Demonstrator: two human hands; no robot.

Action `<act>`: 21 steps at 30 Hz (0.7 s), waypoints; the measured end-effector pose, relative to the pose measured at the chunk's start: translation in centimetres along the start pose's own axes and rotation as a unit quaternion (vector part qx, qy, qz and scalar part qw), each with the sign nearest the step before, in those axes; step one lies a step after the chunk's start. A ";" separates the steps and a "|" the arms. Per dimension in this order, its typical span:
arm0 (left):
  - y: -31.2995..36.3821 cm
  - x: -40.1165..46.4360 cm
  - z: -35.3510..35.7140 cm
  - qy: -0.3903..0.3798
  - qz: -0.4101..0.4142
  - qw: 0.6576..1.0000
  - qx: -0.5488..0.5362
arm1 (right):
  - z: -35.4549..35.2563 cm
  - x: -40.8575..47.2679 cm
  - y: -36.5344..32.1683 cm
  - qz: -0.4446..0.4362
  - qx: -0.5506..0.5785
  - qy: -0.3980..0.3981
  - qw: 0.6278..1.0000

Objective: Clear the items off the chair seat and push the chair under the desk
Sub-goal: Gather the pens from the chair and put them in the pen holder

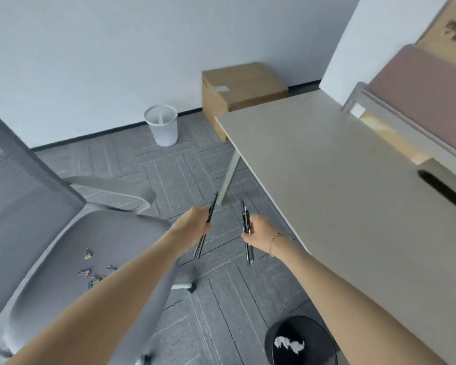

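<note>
A grey mesh office chair [63, 233] stands at the left, turned away from the desk. Several small coloured binder clips [91, 272] lie on its seat, partly hidden by my left forearm. My left hand [192, 222] is shut on a couple of dark pens [207, 225] held over the floor just right of the seat. My right hand [258, 230] grips another bunch of dark pens [246, 233], close to the desk's front edge. The pale desk [340, 180] fills the right side.
A white waste bin [162, 125] stands by the far wall next to a cardboard box [237, 88]. A black bin [300, 341] sits on the carpet near the desk's edge. A pink partition [427, 85] backs the desk, which has a cable slot [442, 192].
</note>
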State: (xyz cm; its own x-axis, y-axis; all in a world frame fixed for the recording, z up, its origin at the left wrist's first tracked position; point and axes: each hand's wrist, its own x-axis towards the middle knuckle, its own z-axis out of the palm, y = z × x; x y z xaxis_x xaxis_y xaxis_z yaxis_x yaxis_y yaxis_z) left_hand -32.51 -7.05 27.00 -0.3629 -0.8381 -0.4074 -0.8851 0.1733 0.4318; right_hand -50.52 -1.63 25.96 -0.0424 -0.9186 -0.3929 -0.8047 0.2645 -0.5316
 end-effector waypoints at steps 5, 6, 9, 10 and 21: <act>10.0 1.4 0.9 -0.043 0.071 0.996 0.028 | -6.6 -4.9 6.6 0.051 0.024 0.049 0.997; 11.9 1.6 1.3 -0.048 0.088 0.994 0.035 | -7.7 -5.8 8.0 0.059 0.027 0.058 0.996; 17.6 2.2 2.7 -0.058 0.134 0.987 0.067 | -10.6 -8.3 12.4 0.097 0.051 0.090 0.990; 19.5 2.2 3.2 -0.060 0.147 0.984 0.078 | -11.4 -9.2 14.0 0.108 0.059 0.100 0.987; 39.9 1.6 13.4 -0.069 0.222 0.967 0.099 | -20.7 -20.4 32.3 0.196 0.094 0.204 0.955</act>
State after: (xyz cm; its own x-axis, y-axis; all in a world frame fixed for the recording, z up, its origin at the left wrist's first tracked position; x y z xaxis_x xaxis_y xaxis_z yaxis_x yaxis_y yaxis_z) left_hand -72.30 5.48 32.79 -0.7438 -0.5833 -0.3264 -0.6663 0.6079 0.4319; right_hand -87.86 19.54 32.31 -0.5760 -0.7663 -0.2847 -0.5614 0.6239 -0.5437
